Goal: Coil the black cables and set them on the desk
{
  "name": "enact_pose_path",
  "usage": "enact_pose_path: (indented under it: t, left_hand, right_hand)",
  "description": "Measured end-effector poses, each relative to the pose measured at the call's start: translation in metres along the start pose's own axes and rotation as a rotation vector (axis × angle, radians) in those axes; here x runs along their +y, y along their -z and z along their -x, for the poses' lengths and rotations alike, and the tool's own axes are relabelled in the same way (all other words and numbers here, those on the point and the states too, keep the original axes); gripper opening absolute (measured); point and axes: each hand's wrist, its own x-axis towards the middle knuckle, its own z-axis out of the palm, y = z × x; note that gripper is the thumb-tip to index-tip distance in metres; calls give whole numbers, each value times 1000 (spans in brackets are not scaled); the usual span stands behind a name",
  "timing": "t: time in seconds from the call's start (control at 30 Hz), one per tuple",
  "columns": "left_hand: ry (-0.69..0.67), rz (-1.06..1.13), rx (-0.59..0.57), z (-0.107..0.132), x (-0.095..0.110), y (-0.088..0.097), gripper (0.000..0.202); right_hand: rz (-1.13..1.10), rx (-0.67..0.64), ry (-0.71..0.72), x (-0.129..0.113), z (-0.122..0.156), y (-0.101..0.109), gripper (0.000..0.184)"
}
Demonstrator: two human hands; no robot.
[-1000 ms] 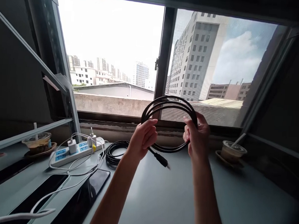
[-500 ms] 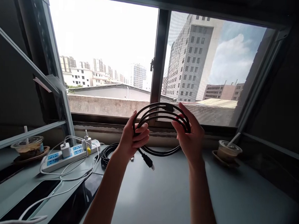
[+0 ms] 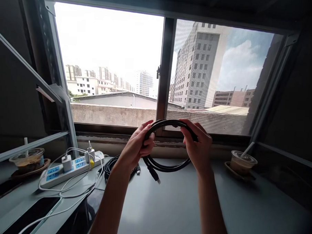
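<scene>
A black cable (image 3: 166, 168) is wound into a round coil of several loops, held up above the table in front of the window. My left hand (image 3: 140, 142) is closed around the coil's left side. On the upper right side, my right hand (image 3: 197, 143) grips the loops between thumb and fingers. One plug end (image 3: 153, 174) with a pale metal tip hangs below the coil near my left hand. The other end of the cable is mostly hidden by my right hand and the loops.
Another black coiled cable (image 3: 109, 166) lies on the table (image 3: 157, 213) left of my hands. Beside it are a white power strip (image 3: 73, 170) with chargers and white cords, and a phone (image 3: 32, 217). Lidded cups with straws stand at left (image 3: 27, 159) and right (image 3: 243, 162).
The loops at the top of the coil, spread apart before, are now drawn together into a tighter bundle. My right fingers have moved further over the top. The view has tipped up slightly.
</scene>
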Motion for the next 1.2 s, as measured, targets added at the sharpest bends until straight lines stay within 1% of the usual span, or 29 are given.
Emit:
enact_pose_path:
  t: [0.07, 0.2, 0.27, 0.37, 0.43, 0.5, 0.6, 0.7, 0.77, 0.87, 0.93, 0.97, 1.03, 1.1, 1.2]
  left_hand:
    - [-70, -28, 64, -3, -2, 1, 33]
    - [-148, -172, 163, -14, -12, 1, 38]
    - [-229, -273, 237, -20, -19, 1, 40]
    - [-355, -396, 287, -26, -28, 0, 35]
    - [-415, -457, 305, -28, -31, 1, 31]
    - [-456, -507, 332, -28, -33, 2, 29]
    - [-442, -508, 342, -31, -34, 4, 29]
    - [-375, -435, 337, -36, -37, 7, 31]
    - [-327, -369, 344, -39, -38, 9, 33]
    - [-280, -289, 350, -40, -36, 14, 37]
    - [-296, -274, 362, -40, -33, 17, 38]
    - [-320, -272, 372, -39, -32, 18, 39]
    - [-373, -270, 399, -39, -30, 18, 44]
    - [-399, -279, 426, -39, -30, 17, 48]
    - [-417, -366, 489, -40, -35, 13, 46]
  right_hand:
    - [14, 4, 11, 3, 0, -4, 21]
    - [52, -1, -4, 5, 2, -13, 20]
    - [81, -2, 5, 5, 2, -15, 19]
    - [82, -3, 11, 5, 0, -14, 17]
    - [71, 2, 2, 7, -2, -12, 15]
    - [111, 37, -17, 10, -3, -11, 18]
    - [256, 97, -90, 16, -1, -12, 33]
    - [368, 25, -218, 21, 2, -15, 36]
    - [427, -42, -287, 22, 4, -17, 43]
    - [512, -70, -379, 20, 4, -16, 50]
    - [445, -88, -430, 18, 3, -14, 50]
    - [345, -109, -450, 17, 2, -13, 49]
    - [71, -164, -480, 16, 0, -9, 45]
    - [-164, -216, -516, 14, -1, -5, 42]
    - [-357, -320, -551, 9, -3, -1, 38]
